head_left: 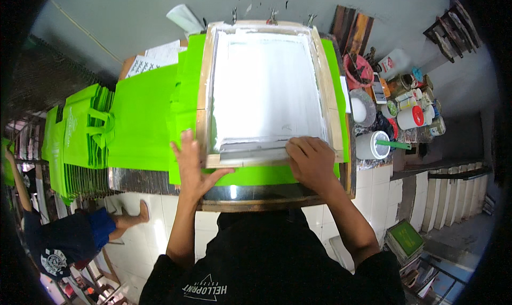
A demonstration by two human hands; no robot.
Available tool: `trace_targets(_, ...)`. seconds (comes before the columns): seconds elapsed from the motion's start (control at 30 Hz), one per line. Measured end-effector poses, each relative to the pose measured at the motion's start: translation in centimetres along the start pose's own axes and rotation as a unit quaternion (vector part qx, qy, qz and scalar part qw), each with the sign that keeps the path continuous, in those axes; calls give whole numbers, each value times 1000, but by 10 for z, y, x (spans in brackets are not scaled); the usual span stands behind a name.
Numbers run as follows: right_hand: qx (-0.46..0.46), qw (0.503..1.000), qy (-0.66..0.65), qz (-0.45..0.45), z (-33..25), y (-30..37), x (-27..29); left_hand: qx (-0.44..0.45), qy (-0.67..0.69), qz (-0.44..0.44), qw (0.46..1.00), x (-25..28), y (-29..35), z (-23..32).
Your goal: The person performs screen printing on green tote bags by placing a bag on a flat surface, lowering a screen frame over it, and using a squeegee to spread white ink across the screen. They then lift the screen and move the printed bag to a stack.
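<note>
A wooden screen-printing frame (pixel 328 86) lies before me, held at its far edge by metal clamps (pixel 272 17). White ink (pixel 266 81) covers most of its mesh. Along the near inner edge rests a long squeegee (pixel 250 151), its right end gripped by my right hand (pixel 314 163) with curled fingers. My left hand (pixel 193 166) is at the frame's near left corner, fingers stretched upward and thumb apart, holding nothing. Beneath the frame lies bright green fabric (pixel 261 176), seemingly a bag like those stacked to the left.
Green bags (pixel 141 115) spread leftward, with a handled stack (pixel 82 129) farther off. At right stand a white ink tub (pixel 368 145) with a green-handled tool (pixel 393 144), a pink bucket (pixel 358 70), jars and a phone (pixel 379 89). A co-worker (pixel 69 235) is at lower left.
</note>
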State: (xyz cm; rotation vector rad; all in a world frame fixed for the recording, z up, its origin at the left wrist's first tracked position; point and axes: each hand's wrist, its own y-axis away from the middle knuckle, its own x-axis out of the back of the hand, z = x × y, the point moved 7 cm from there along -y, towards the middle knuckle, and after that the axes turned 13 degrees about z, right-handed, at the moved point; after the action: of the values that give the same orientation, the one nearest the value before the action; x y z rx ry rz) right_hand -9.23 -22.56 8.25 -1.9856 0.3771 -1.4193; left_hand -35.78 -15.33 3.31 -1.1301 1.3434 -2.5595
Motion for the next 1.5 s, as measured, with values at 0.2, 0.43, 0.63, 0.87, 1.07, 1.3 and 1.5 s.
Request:
trace_targets(0.2, 91, 979, 49, 176, -4, -107, 86, 4, 92, 222, 971, 56, -108, 32)
trace_targets(0.43, 54, 978, 107, 172, 32, -239, 133, 171, 157, 126, 965, 56, -158, -35)
trace_targets(0.63, -82, 990, 45, 109, 47, -306, 154, 310, 78, 27, 947, 40, -134, -97)
trace_targets(0.87, -32, 991, 44, 122, 75, -365, 144, 377, 43, -108, 919, 12, -99, -151)
trace_targets(1.07, 15, 988, 31, 150, 98, -396, 145, 332, -48, -224, 915, -30, -76, -175)
trace_targets(1.3, -24, 992, 8, 127, 106, -407, 145, 303, 53, -131, 942, -29, -81, -199)
trace_targets(1.5, -11, 986, 47, 157, 107, -410, 146, 296, -108, -41, 948, 99, -59, -297)
